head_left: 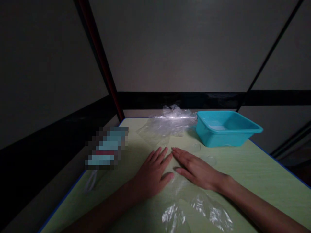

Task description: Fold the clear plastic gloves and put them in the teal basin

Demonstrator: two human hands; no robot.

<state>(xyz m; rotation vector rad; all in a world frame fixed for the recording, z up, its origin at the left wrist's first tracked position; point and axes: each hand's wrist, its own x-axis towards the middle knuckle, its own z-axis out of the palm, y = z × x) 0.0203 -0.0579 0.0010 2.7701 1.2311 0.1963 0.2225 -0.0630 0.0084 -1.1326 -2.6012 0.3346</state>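
Observation:
My left hand [153, 173] lies flat, palm down, on the pale green table [255, 168], fingers together and pointing away. My right hand [194, 168] lies flat beside it, fingertips almost meeting those of the left. Both hold nothing. A clear plastic sheet [194, 210] lies on the table just under and in front of my wrists, shiny and wrinkled. A heap of clear plastic bags [170, 123] sits beyond my fingertips.
A turquoise plastic tub [225, 129] stands at the back right of the table. A blurred-out box-like item [107, 147] sits at the left edge, with a white loop [90, 183] near it. Dark walls with black bands surround the table.

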